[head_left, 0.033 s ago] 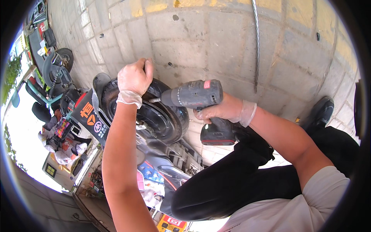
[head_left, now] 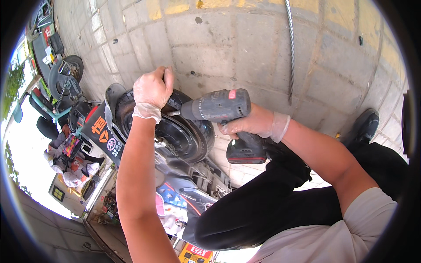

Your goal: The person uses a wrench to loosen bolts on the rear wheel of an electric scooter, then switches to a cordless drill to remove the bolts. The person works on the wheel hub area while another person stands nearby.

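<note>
In the middle of the view my right hand (head_left: 251, 123), in a thin clear glove, is wrapped round the grip of a dark cordless drill (head_left: 217, 105). The drill points left, its bit reaching the black scooter wheel (head_left: 188, 142) near its upper rim. My left hand (head_left: 152, 87), gloved the same way, is a closed fist at the top of the tyre, just left of the drill's tip. Its fingers are curled out of sight, so what they grip is hidden. The wheel belongs to a scooter lying below and left of my hands.
A steel cable or rod (head_left: 291, 57) lies on the paving (head_left: 206, 39) at upper right. Other parked scooters (head_left: 61, 83) stand at far left. My bent knee (head_left: 215, 228) is close beside the scooter, and my dark shoe (head_left: 367, 125) rests at right.
The drill and my right hand have shifted very slightly left. My left hand and the wheel look unchanged.
</note>
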`<action>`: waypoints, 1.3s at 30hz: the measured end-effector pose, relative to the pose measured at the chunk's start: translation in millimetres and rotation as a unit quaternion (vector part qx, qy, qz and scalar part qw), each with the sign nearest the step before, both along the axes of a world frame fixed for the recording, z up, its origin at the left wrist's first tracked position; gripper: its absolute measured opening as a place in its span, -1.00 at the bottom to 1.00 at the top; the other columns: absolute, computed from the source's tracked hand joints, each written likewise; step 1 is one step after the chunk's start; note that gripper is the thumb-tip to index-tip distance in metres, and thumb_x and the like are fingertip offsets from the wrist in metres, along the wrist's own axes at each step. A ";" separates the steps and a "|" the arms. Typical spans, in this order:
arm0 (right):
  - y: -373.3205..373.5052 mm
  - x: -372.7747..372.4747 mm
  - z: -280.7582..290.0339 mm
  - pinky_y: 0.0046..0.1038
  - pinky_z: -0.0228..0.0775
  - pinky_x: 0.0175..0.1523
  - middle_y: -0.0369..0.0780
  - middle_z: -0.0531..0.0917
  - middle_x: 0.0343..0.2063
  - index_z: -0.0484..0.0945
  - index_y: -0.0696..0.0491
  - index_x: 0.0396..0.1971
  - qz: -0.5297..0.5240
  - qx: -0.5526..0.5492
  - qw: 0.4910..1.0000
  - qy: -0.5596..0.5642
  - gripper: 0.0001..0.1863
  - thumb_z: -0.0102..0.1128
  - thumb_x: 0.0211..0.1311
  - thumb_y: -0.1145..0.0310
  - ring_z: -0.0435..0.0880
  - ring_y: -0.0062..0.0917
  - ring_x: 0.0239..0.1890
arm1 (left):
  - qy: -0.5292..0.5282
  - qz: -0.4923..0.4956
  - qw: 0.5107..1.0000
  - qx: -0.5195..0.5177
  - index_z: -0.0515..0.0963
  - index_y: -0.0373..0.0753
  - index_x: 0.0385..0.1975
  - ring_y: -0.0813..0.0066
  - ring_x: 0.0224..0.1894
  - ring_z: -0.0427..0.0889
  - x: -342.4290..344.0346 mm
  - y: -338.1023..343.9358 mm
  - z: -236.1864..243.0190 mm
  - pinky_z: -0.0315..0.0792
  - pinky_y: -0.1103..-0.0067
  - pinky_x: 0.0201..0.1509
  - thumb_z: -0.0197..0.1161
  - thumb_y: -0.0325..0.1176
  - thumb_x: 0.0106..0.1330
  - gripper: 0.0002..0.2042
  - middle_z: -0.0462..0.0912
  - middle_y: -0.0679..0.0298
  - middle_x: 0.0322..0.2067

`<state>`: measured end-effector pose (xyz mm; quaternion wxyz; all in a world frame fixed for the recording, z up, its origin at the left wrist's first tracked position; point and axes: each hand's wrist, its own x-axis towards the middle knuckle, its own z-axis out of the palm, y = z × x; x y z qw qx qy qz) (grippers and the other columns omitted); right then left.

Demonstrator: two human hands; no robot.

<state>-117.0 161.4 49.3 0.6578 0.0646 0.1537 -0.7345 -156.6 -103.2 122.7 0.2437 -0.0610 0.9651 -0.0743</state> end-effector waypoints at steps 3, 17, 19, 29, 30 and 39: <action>-9.3 -3.8 1.1 -0.48 0.38 -0.40 -0.24 0.59 -0.45 0.50 0.15 -0.13 0.005 0.003 1.000 0.004 -0.68 0.30 0.08 0.60 0.51 -0.60 -0.55 | -0.006 0.009 1.000 0.006 0.62 -0.22 -0.46 -0.20 -0.41 0.60 0.4 -0.7 -0.4 0.48 0.10 -0.29 0.05 -0.06 0.41 -0.62 0.60 -0.10 -0.56; 15.0 -1.3 15.2 -0.46 0.44 0.10 -0.25 0.66 -0.14 0.50 0.17 0.04 -0.007 0.086 0.981 0.173 -0.50 0.43 0.06 0.48 0.58 -0.54 -0.11 | -0.005 -0.007 1.000 -0.005 0.65 -0.15 -0.43 -0.10 -0.45 0.64 3.9 -1.3 -2.7 0.52 0.15 -0.32 0.07 -0.12 0.37 -0.70 0.64 0.00 -0.57; 14.5 -9.8 14.5 -0.46 0.46 0.05 -0.26 0.66 -0.16 0.50 0.17 0.04 -0.042 0.046 0.983 0.171 -0.49 0.43 0.04 0.48 0.58 -0.58 -0.13 | -0.010 0.006 1.000 -0.010 0.66 -0.15 -0.42 -0.11 -0.44 0.64 3.3 -3.3 -2.2 0.52 0.15 -0.30 0.06 -0.10 0.38 -0.68 0.64 0.00 -0.56; 20.9 -11.9 7.9 -0.50 0.52 -0.16 -0.27 0.62 -0.22 0.45 0.13 0.05 0.015 0.021 0.992 0.127 -0.53 0.36 0.10 0.51 0.58 -0.64 -0.24 | -0.039 0.062 0.997 -0.014 0.65 -0.18 -0.42 -0.17 -0.37 0.62 -1.6 -9.7 -0.1 0.51 0.12 -0.23 0.02 -0.02 0.42 -0.61 0.62 -0.07 -0.54; 18.3 -8.8 8.1 -0.50 0.51 -0.19 -0.26 0.62 -0.23 0.45 0.14 0.03 -0.002 0.023 0.992 0.122 -0.54 0.35 0.10 0.52 0.58 -0.64 -0.28 | -0.036 0.065 0.997 -0.009 0.65 -0.18 -0.43 -0.17 -0.38 0.62 -2.1 -9.1 -0.1 0.50 0.11 -0.23 0.02 -0.02 0.42 -0.61 0.62 -0.07 -0.54; -6.2 -1.7 4.0 -0.46 0.40 -0.44 -0.22 0.58 -0.44 0.39 0.08 0.01 -0.005 0.004 1.000 -0.015 -0.51 0.30 0.04 0.60 0.50 -0.57 -0.61 | -0.036 0.055 0.998 -0.015 0.65 -0.18 -0.41 -0.18 -0.37 0.62 -2.9 -6.5 -1.2 0.51 0.11 -0.22 0.03 -0.02 0.41 -0.61 0.63 -0.08 -0.53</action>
